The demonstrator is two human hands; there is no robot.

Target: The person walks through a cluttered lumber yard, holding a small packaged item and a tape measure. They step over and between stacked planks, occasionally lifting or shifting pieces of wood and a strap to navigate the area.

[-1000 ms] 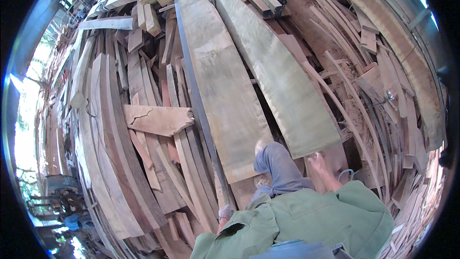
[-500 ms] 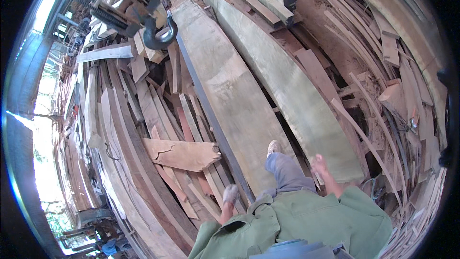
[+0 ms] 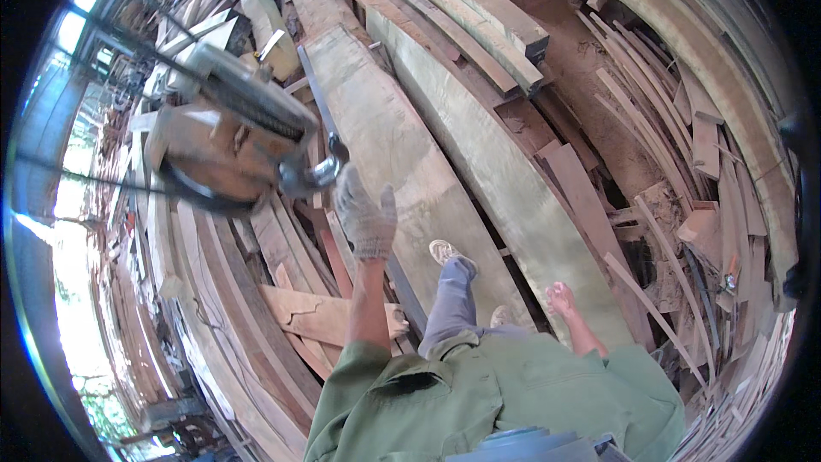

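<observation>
Two hands show above a yard of stacked timber: at the left hangs a rusty hoist block (image 3: 227, 141) with a steel hook (image 3: 318, 173) at its near right end, and the gloved left hand (image 3: 366, 214) is raised just right of that hook, fingers spread wide, its fingertips at or almost at the metal. Under it long pale planks (image 3: 402, 154) run far to near. Lower right, the bare right hand (image 3: 562, 298) hangs loosely curled, holding nothing.

Head-worn fisheye view, looking steeply down

It faces down the person's green-shirted front onto long planks (image 3: 402, 154) underfoot (edges bow toward the rim), with the raised gloved left hand (image 3: 366, 214) close and the hoist hook block (image 3: 235, 141) nearer still.
</observation>
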